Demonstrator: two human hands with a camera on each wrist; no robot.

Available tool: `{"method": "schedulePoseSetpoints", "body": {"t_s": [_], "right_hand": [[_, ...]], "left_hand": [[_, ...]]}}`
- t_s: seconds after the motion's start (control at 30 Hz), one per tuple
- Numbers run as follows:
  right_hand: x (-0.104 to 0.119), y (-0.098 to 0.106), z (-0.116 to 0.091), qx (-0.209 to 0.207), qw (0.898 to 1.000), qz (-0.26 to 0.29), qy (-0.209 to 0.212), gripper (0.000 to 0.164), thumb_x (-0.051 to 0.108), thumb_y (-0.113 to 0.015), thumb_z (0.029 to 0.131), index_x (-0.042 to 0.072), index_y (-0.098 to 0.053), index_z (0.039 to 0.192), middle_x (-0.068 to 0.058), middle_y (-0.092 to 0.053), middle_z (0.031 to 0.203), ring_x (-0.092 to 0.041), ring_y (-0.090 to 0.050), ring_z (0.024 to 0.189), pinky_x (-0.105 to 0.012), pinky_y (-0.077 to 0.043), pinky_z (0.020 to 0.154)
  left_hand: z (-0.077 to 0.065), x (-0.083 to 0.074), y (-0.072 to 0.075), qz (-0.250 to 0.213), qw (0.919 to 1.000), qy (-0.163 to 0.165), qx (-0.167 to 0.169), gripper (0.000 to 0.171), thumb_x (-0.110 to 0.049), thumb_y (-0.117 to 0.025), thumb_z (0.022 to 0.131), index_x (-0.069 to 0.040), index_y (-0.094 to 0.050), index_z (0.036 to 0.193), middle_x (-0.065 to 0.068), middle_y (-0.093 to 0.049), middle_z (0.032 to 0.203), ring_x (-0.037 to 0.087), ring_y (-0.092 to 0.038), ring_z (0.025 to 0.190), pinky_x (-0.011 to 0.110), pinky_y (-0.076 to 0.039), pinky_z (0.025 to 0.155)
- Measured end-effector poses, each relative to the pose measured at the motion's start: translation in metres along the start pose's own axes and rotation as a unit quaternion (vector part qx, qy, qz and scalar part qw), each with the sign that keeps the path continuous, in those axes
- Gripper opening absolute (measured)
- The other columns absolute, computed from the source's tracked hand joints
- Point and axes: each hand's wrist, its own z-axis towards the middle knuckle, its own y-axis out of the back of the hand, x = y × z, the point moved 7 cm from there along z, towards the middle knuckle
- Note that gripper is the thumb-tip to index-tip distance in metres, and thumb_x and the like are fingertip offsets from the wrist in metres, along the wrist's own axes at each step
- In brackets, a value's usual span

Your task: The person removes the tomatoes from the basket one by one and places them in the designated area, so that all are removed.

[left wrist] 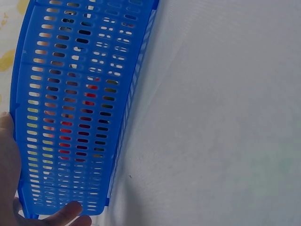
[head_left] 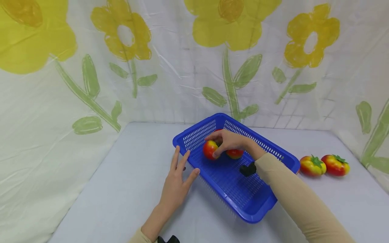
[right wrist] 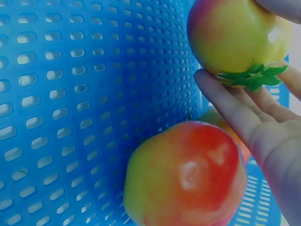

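A blue plastic basket [head_left: 225, 177] with slotted walls sits at an angle on the table. Inside it, my right hand [head_left: 230, 140] grips a red-and-yellow tomato [head_left: 209, 151] between thumb and fingers. The right wrist view shows that tomato [right wrist: 235, 40] with its green leafy top turned down. Another tomato [right wrist: 186, 176] lies in the basket below the hand, and part of a third [right wrist: 216, 117] shows behind it. My left hand [head_left: 176, 187], fingers spread, touches the basket's near-left rim. In the left wrist view its fingers lie along the rim of the slotted wall [left wrist: 75, 94].
Two more red-and-yellow tomatoes, one nearer the basket [head_left: 310, 166] and one farther right [head_left: 337, 165], lie side by side on the white table [head_left: 121, 175]. A white curtain [head_left: 176, 77] with painted yellow flowers hangs behind and along the sides.
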Motion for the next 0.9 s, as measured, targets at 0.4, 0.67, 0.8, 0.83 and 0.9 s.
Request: {"method": "schedulePoseSetpoints", "body": {"t_s": [0.4,0.67,0.8,0.83,0.9], "right_hand": [[0.0023,0.0059,0.0013,-0.03,0.999,-0.019,0.017,0.072,0.017,-0.087,0.074,0.006,-0.056,0.139,-0.002,-0.062,0.127,-0.024,-0.057,0.115,-0.044,-0.044,0.099],[0.0036,0.0081,-0.0041,-0.041,0.998,-0.016,0.038,0.068,0.015,-0.085,0.076,0.005,-0.058,0.138,-0.004,-0.063,0.126,-0.025,-0.057,0.109,-0.043,-0.045,0.097],[0.0026,0.0083,-0.0048,-0.047,0.998,-0.018,0.04,0.068,0.015,-0.086,0.076,0.006,-0.058,0.137,-0.004,-0.062,0.126,-0.025,-0.057,0.109,-0.043,-0.046,0.096],[0.0028,0.0084,-0.0051,-0.047,0.998,-0.015,0.041,0.068,0.015,-0.086,0.076,0.006,-0.058,0.138,-0.004,-0.062,0.127,-0.026,-0.056,0.11,-0.043,-0.045,0.097],[0.0027,0.0085,-0.0057,-0.047,0.998,-0.007,0.037,0.069,0.015,-0.085,0.076,0.006,-0.057,0.138,-0.005,-0.062,0.128,-0.026,-0.056,0.111,-0.043,-0.045,0.097]], "left_hand": [[-0.0011,-0.0001,0.0022,0.004,0.9999,-0.008,-0.01,0.067,-0.053,-0.057,0.096,-0.028,-0.035,0.154,-0.008,-0.005,0.164,0.026,-0.059,0.111,0.04,-0.053,0.08],[0.0005,-0.0043,0.0015,-0.004,0.9998,-0.018,-0.005,0.067,-0.05,-0.058,0.096,-0.024,-0.036,0.154,-0.005,-0.005,0.164,0.027,-0.059,0.111,0.041,-0.053,0.079],[-0.0008,-0.0047,0.0017,0.003,0.9998,-0.019,-0.006,0.068,-0.05,-0.058,0.096,-0.026,-0.034,0.155,-0.007,-0.004,0.164,0.027,-0.059,0.111,0.038,-0.053,0.078],[-0.001,-0.0048,0.0019,0.004,0.9998,-0.019,-0.006,0.068,-0.05,-0.058,0.096,-0.027,-0.033,0.155,-0.007,-0.004,0.164,0.028,-0.059,0.111,0.038,-0.053,0.078],[-0.0013,-0.005,0.0022,0.005,0.9998,-0.02,-0.007,0.068,-0.05,-0.058,0.096,-0.027,-0.033,0.155,-0.006,-0.005,0.164,0.028,-0.059,0.111,0.038,-0.053,0.079]]}}
